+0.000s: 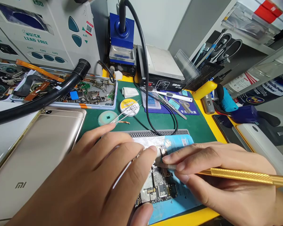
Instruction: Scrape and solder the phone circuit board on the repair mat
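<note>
Close tip work on circuit board (158, 180), laid on blue mat (171, 208). Left hand (103, 169) part-spread over board's left side, tweezers (128, 114) tucked between fingers. Gold-handled tool (240, 175) pinched by closed fingers of right hand (214, 163), tip at board. Steady board, light pressure judged needed.

Left hand (108, 169) spread palm-down, right hand (226, 169) in pen grip.

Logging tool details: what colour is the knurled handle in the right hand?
Gold, clearest in the head view.
</note>
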Tool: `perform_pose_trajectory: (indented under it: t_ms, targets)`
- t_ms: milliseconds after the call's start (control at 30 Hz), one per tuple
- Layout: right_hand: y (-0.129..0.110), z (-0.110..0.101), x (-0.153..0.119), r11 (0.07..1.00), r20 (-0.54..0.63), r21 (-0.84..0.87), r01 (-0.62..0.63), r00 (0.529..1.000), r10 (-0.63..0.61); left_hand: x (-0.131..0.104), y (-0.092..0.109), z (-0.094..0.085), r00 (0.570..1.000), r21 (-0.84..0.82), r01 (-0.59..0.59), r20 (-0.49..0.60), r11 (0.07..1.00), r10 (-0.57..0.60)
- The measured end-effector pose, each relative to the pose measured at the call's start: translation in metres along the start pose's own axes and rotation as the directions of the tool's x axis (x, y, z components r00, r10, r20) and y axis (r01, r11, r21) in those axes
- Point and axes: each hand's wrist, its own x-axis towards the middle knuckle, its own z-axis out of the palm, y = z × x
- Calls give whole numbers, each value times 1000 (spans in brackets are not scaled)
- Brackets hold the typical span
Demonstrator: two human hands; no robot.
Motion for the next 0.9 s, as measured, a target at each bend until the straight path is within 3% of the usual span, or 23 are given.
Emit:
perform_pose_trajectory:
  t_ms: [267, 900]
  targets:
    - [9, -29, -25, 990, 63, 14, 141, 988, -141, -2, -1, 1, 1000, -4, 7, 5, 1000, -7]
    - [6, -35, -28, 990, 106, 10, 141, 984, -141, -1, 1, 2, 1000, 12, -11, -23, 1000, 11]
